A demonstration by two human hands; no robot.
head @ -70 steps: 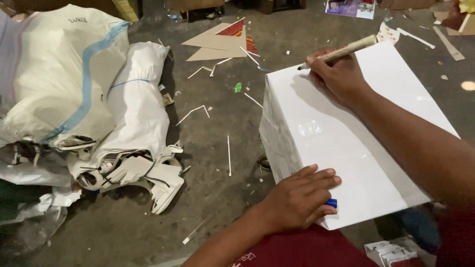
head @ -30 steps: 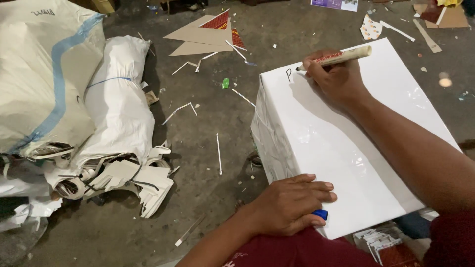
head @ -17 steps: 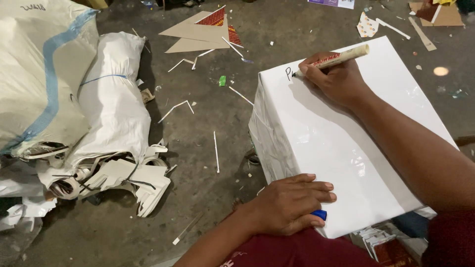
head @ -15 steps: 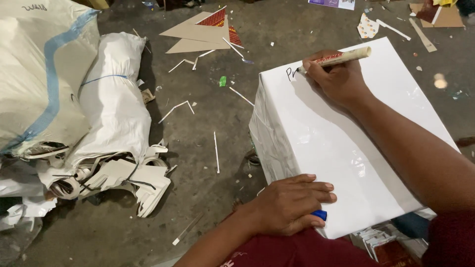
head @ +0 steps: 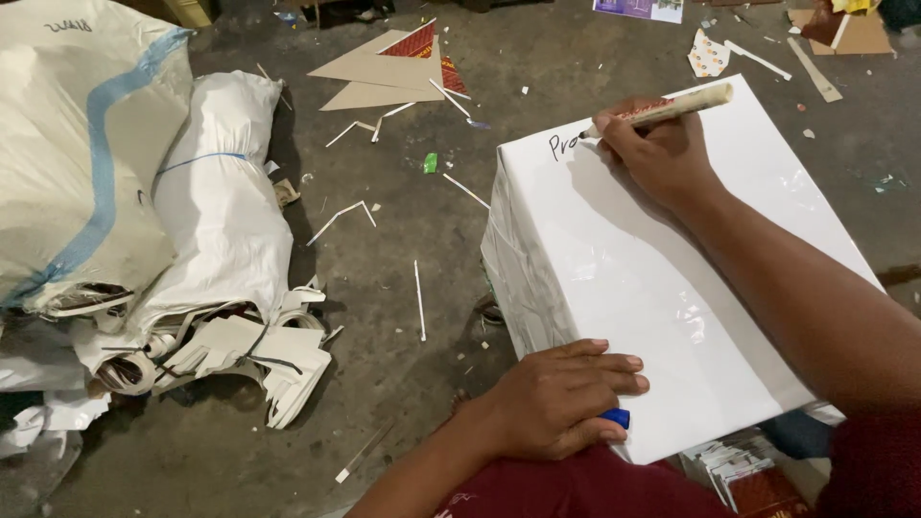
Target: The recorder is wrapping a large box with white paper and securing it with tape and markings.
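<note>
A large box wrapped in glossy white paper stands on the floor in front of me. My right hand grips a cream marker pen and its tip touches the box's far left corner, where a few dark letters are written. My left hand lies flat on the box's near corner, fingers pointing right. A small blue cap pokes out under its fingers.
Big white woven sacks with blue stripes and a tied white bundle lie at the left. Cardboard offcuts, thin white strips and paper scraps litter the grey floor. More cardboard pieces lie at the top right.
My right hand has moved the pen a little rightwards along the box's far edge, and more letters have appeared. My left hand has stayed pressed on the near corner.
</note>
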